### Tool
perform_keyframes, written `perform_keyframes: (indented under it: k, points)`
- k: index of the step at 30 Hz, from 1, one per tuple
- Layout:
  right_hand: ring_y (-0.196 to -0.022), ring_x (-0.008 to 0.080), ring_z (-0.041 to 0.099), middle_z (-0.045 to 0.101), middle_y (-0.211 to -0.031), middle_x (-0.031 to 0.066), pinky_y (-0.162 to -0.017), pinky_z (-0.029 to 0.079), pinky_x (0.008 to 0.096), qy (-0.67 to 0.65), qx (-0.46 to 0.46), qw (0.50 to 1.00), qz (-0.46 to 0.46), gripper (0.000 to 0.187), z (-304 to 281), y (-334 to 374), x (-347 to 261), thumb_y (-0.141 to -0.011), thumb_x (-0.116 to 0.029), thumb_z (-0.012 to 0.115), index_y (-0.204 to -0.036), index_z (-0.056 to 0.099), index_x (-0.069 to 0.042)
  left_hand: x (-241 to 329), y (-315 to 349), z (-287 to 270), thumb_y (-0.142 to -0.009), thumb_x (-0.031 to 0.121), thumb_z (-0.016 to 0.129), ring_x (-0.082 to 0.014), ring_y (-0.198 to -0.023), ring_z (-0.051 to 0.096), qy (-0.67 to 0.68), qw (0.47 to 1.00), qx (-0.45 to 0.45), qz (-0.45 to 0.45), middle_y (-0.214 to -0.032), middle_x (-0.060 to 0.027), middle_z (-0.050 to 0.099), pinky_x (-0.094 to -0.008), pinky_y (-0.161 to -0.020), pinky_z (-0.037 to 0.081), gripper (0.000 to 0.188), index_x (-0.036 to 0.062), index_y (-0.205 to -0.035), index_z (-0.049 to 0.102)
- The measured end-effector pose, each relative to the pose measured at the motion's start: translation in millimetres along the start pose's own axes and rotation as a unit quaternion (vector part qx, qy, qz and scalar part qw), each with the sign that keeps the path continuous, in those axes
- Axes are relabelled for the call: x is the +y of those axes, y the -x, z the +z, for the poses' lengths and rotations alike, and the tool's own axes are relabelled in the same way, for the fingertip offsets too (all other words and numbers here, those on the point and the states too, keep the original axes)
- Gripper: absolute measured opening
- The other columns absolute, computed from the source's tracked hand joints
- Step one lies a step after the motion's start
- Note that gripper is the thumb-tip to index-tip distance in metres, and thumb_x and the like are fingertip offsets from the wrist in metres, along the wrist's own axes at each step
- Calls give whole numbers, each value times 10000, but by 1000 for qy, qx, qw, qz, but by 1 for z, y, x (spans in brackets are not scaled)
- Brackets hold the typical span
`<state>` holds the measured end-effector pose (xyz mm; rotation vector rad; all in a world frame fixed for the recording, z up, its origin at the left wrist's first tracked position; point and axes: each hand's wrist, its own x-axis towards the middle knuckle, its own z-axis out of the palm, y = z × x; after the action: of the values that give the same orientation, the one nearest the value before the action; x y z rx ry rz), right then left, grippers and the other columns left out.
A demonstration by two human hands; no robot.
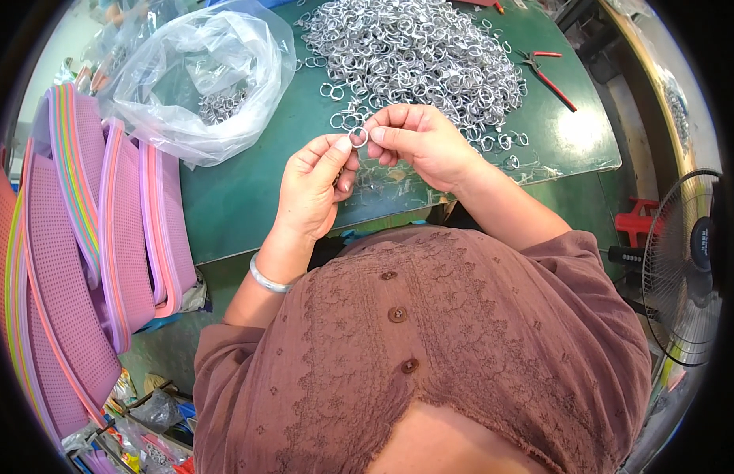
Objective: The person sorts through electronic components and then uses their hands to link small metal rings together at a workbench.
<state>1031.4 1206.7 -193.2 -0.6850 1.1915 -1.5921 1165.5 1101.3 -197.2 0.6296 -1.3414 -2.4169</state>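
Between my two hands, just over the near edge of the table, is a small silver metal ring [359, 137]. My left hand [315, 178] pinches it from the left between thumb and forefinger. From the right, my right hand [418, 142] grips its other side with thumb and fingertips. Beyond them lies a large heap of similar silver rings [414, 59], with several loose ones at its near side. A clear plastic bag [260, 47] stands open to the left, holding some small metal pieces [222, 105].
Red-handled pliers [550, 77] rest on the green table [264, 205] right of the heap. Pink and purple woven baskets [59, 245] crowd the left side. A black fan [683, 261] stands at the right, near a red stool [637, 221].
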Motion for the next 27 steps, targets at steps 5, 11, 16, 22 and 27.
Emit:
perform_keyframes:
  k: [5, 11, 16, 22, 27]
  points:
    - [-621, 58, 512, 584, -720, 1, -586, 424, 176, 37, 3, 999, -10, 86, 0, 3, -1, -802, -94, 538, -830, 600, -41, 0, 0, -2, -855, 139, 499, -56, -496, 392, 30, 999, -15, -22, -695, -14, 516, -159, -411, 270, 145, 31, -913, 576]
    - [-652, 59, 521, 583, -732, 6, -623, 440, 191, 55, 3, 998, -25, 89, 3, 5, -7, -801, -86, 540, -839, 597, -29, -1, -1, -6, -859, 132, 488, -55, -506, 395, 60, 997, -41, -37, -714, -15, 513, -158, -405, 276, 159, 20, -945, 561]
    - [-685, 78, 530, 578, -751, 19, -667, 448, 212, 101, 10, 995, -12, 103, 2, 8, -12, -806, -72, 521, -863, 581, -11, 2, 1, -6, -864, 133, 478, -47, -516, 397, 57, 996, -44, -43, -715, -14, 513, -150, -402, 276, 172, 6, -950, 556]
    - [-702, 80, 533, 573, -748, 31, -672, 445, 215, 129, 21, 991, -22, 115, -2, 15, -12, -801, -70, 517, -869, 575, 2, 7, 5, -8, -867, 135, 470, -54, -529, 404, 65, 996, -51, -47, -723, -19, 511, -153, -410, 290, 180, 0, -955, 550]
    - [-680, 68, 519, 570, -732, 21, -636, 429, 208, 160, 14, 987, -22, 116, -10, 27, -12, -798, -77, 517, -860, 578, 1, 11, 10, -6, -871, 126, 455, -66, -544, 413, 86, 993, -64, -56, -732, -28, 508, -159, -423, 302, 178, -3, -954, 544]
